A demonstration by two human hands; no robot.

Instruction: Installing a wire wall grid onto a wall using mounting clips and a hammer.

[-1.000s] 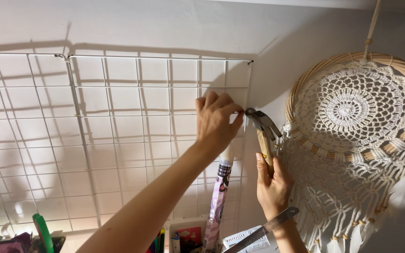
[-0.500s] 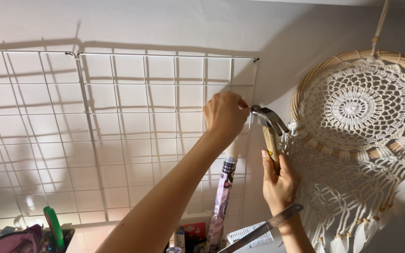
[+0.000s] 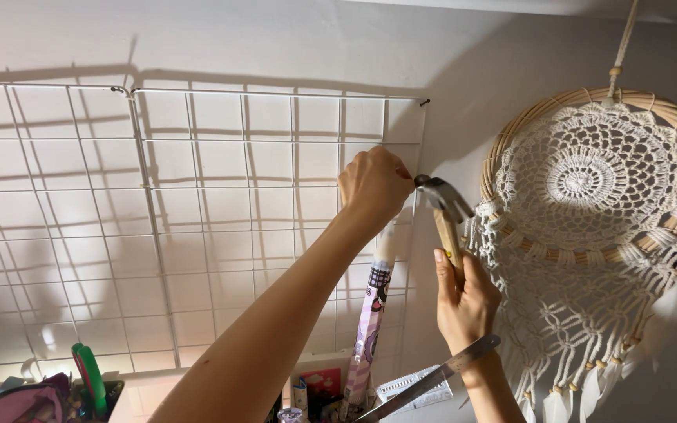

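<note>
At right edge of wire grid panel [image 3: 221, 227], small fastener, hidden, is pinched by closed left hand [image 3: 374, 186]. Hammer [image 3: 444, 211] is gripped by right hand [image 3: 464, 301], head just beside fingers; short, controlled taps advised.

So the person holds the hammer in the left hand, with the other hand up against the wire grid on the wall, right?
Not quite. The head view shows the hammer in the right hand, gripped by its wooden handle. It is the left hand that is up against the wire grid on the wall, near the grid's right edge.
</note>
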